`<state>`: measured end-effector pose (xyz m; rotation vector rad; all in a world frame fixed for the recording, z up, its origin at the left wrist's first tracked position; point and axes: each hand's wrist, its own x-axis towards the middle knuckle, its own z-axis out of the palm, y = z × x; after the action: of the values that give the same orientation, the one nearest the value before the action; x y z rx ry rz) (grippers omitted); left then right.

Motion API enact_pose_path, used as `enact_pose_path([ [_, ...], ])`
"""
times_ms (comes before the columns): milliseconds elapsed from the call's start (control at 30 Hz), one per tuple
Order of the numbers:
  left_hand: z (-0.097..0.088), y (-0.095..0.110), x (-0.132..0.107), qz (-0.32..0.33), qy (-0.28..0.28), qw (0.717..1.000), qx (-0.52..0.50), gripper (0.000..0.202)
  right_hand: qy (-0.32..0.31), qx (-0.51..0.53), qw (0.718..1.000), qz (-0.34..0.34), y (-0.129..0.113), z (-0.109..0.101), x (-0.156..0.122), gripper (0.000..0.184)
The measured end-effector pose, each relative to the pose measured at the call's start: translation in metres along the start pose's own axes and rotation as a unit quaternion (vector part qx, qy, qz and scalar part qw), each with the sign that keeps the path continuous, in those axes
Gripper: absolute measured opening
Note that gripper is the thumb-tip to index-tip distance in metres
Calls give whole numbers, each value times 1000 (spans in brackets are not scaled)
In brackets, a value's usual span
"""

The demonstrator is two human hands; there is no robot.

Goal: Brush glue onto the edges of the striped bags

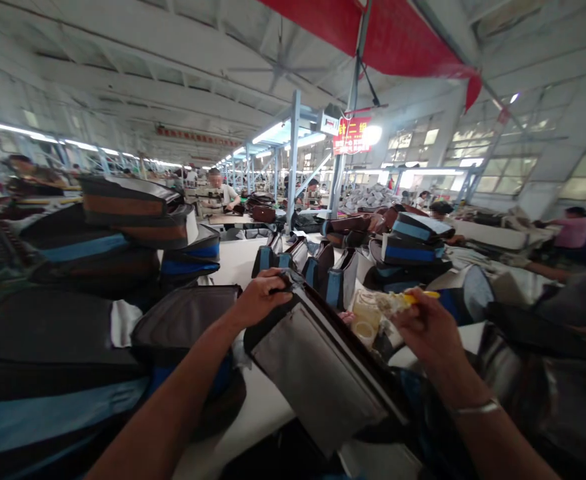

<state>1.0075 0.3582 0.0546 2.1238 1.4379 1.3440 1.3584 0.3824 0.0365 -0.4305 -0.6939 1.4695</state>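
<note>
My left hand [263, 299] is closed on the top corner of a dark bag [317, 373] with a grey panel, holding it tilted in front of me. In my right hand [430, 330] is a yellow-handled brush [423, 295], its pale, crusted end pointing left. Below and left of that end stands a translucent yellowish glue container [367, 312], partly hidden behind the bag. The bag's lower right end runs into shadow near my right forearm.
Large stacks of black, blue and brown bags [63, 320] crowd the left side. Several narrow upright bag pieces [317, 267] line the white table [237, 257]. More bags [415, 247] are piled at the right, where another person's arm [547, 270] reaches in.
</note>
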Motion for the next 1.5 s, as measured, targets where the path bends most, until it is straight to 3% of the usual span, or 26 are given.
enact_pose_path([
  [67, 25, -25, 14, -28, 38, 999, 3, 12, -27, 58, 993, 104, 25, -24, 4, 12],
  [133, 55, -47, 14, -76, 74, 994, 2, 22, -34, 77, 985, 149, 61, -40, 1, 13],
  [200, 81, -61, -4, -120, 86, 989, -13, 39, -34, 89, 981, 168, 93, -47, -6, 12],
  [267, 97, -65, -37, -144, 78, 986, -40, 52, -35, 110, 978, 174, 114, -46, -12, 14],
  [433, 118, -35, -151, -104, 22, 991, -76, 71, -61, 168, 967, 183, 123, -27, -12, 11],
  [500, 138, -19, -185, -63, 51, 997, -11, 85, -64, 169, 968, 175, 124, -18, -14, 19],
  [600, 176, 2, -201, -98, 135, 986, 22, 85, -52, 147, 976, 154, 129, -5, -22, 22],
  [700, 193, 15, -186, -123, 160, 979, -34, 50, -44, 115, 982, 141, 130, 0, -31, 18],
  [800, 176, 22, -167, -88, 137, 985, -64, 30, -39, 67, 989, 124, 114, -1, -34, 16],
  [900, 137, 24, -157, -69, 132, 987, -67, 27, -36, 17, 996, 85, 84, 7, -34, 22],
  [1000, 101, 28, -154, -63, 96, 991, -67, 28, -47, -24, 998, 27, 58, 35, -41, 24],
  [1100, 78, 38, -153, -57, 56, 996, -47, 29, -103, -92, 990, -35, 52, 71, -50, 19],
  [1167, 69, 45, -152, -59, 46, 996, -44, 29, -182, -204, 959, -80, 57, 89, -53, 15],
  [1233, 64, 51, -151, -71, 33, 995, -63, 29, -258, -340, 896, -125, 62, 97, -49, 13],
  [1300, 60, 55, -150, -81, 19, 993, -88, 30, -288, -424, 845, -155, 63, 98, -42, 14],
  [1400, 57, 55, -149, -92, 4, 988, -123, 30, -271, -434, 832, -215, 57, 92, -36, 15],
  [1500, 55, 49, -149, -94, 2, 984, -149, 28, -300, -418, 819, -253, 51, 88, -40, 18],
])
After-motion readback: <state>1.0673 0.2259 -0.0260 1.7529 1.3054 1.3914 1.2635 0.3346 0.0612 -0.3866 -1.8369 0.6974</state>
